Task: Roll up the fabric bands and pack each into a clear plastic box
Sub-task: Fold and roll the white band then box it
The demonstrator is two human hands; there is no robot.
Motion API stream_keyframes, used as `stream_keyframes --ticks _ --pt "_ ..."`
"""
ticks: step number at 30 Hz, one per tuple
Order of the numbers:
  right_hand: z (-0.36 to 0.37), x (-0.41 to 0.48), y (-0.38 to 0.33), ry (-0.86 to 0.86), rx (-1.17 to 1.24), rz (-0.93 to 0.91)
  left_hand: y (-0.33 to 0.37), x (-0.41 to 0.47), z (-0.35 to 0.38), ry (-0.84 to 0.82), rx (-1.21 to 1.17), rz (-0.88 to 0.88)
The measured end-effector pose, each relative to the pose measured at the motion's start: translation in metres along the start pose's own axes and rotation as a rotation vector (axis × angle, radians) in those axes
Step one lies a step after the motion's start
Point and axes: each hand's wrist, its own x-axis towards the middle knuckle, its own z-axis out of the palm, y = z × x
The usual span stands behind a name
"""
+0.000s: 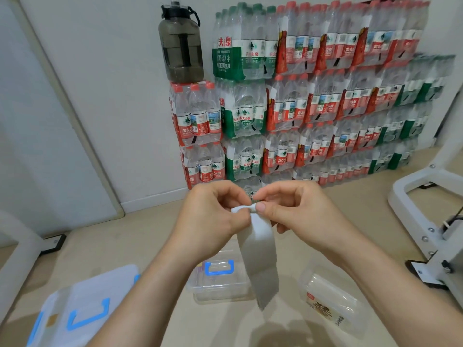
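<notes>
A white fabric band (260,256) hangs in the air between my hands, its top end curled into a small roll. My left hand (210,216) pinches the left side of that roll. My right hand (293,209) pinches its right side with thumb and forefinger. The loose tail drops down over a clear plastic box (220,279) with a blue handle on the floor. A second clear box (333,299) with a printed label lies to the right. A larger clear box (80,306) with blue clasps sits at the lower left.
Shrink-wrapped packs of water bottles (313,101) are stacked against the wall ahead, with a dark jug (181,43) on top at the left. A white metal frame (426,221) stands at the right, and another white frame leg (20,249) at the left.
</notes>
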Motion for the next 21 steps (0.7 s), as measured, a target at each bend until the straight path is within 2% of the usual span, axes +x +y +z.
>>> stream_keyframes --ticks 4,7,16,21 --pt "0.0004 0.002 0.0017 0.004 0.055 0.016 -0.0039 -0.0009 0.0042 0.065 0.078 0.1" --pt "-0.0025 0.0029 0.0007 0.008 0.122 0.027 -0.0011 -0.0025 0.0071 0.053 0.064 0.149" --pt "-0.0064 0.0014 -0.0013 0.027 0.057 -0.047 0.0009 -0.0015 -0.0012 -0.142 -0.333 -0.028" --pt "-0.004 0.0011 -0.0014 0.007 0.025 -0.041 0.0004 -0.0007 -0.0022 -0.117 -0.305 -0.067"
